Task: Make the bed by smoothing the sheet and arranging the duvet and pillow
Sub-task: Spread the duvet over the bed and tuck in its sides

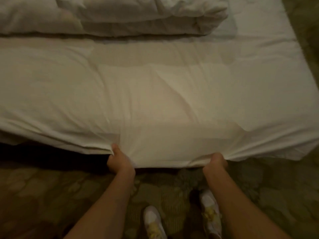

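The sheet (pixel 155 94) covers the bed (pixel 262 28), its near edge drawn outward, probably to pull the creases flat. The left grip (pixel 119 161) and right grip (pixel 217 160) each clench that edge with curled fingers, forearms reaching straight forward. The duvet (pixel 138 19) lies bunched along the far edge.

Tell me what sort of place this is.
Most likely a bedroom, perhaps a hotel room. A plain white bed sheet stretched flat fills the view, a bulky folded white duvet lies along its far side, and a patterned green-brown carpet covers the floor.
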The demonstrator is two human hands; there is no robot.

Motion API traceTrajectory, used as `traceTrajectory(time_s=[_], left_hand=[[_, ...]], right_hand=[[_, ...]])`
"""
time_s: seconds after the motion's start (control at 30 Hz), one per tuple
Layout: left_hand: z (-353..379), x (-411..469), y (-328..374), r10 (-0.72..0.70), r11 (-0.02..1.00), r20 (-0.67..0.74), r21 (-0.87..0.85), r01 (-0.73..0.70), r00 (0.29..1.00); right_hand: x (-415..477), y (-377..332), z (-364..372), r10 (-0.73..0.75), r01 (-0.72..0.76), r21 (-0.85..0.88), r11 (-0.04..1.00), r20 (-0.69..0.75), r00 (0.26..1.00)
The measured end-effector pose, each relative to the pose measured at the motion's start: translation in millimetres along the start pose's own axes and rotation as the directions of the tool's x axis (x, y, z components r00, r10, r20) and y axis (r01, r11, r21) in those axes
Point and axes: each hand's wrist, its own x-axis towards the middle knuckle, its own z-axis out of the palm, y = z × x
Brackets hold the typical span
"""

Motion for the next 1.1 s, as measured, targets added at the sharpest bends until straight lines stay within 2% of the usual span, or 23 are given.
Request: traceTrajectory(time_s=[0.07, 0.13, 0.23, 0.3, 0.37, 0.5, 0.67, 0.9, 1.0, 1.1], left_hand=[[-3, 4, -6, -0.008, 1.0, 0.035, -0.009, 0.009, 0.999], [-9, 8, -10, -0.021, 1.0, 0.042, -0.014, 0.022, 0.999], [-21, 16, -17, -0.076, 0.996, 0.088, 0.058, 0.071, 0.993], [-25, 26, -21, -0.13, 0.985, 0.143, 0.131, 0.111, 0.981], [-26, 37, -17, -0.183, 0.981, 0.207, 0.099, 0.166, 0.961], [-29, 63, 9, -0.257, 0.928, 0.294, -0.19, 0.32, 0.921], [-39, 96, 55, -0.194, 0.826, 0.325, -0.455, 0.333, 0.925], [-45, 159, 90, -0.231, 0.819, 0.266, -0.466, 0.334, 0.936], [-52, 195, 102, -0.236, 0.825, 0.265, -0.453, 0.337, 0.935], [-67, 213, 127, -0.181, 0.828, 0.284, -0.472, 0.302, 0.941]], right_hand=[[1, 3, 2, 0.046, -0.05, 0.043, 0.998, 0.072, 0.996], [-1, 20, 6, 0.1, -0.144, 0.137, 0.98, 0.286, 0.953], [-28, 61, 13, 0.177, -0.31, 0.157, 0.938, 0.553, 0.814], [-51, 84, 25, 0.198, -0.366, 0.122, 0.923, 0.664, 0.721], [-68, 100, 43, 0.239, -0.406, 0.06, 0.912, 0.728, 0.643], [-88, 121, 74, 0.306, -0.42, -0.038, 0.907, 0.744, 0.593], [-93, 143, 95, 0.383, -0.423, -0.132, 0.897, 0.711, 0.59], [-115, 179, 134, 0.434, -0.414, -0.196, 0.889, 0.652, 0.622], [-135, 202, 155, 0.446, -0.411, -0.22, 0.885, 0.654, 0.611], [-163, 226, 183, 0.451, -0.408, -0.236, 0.882, 0.673, 0.585]])
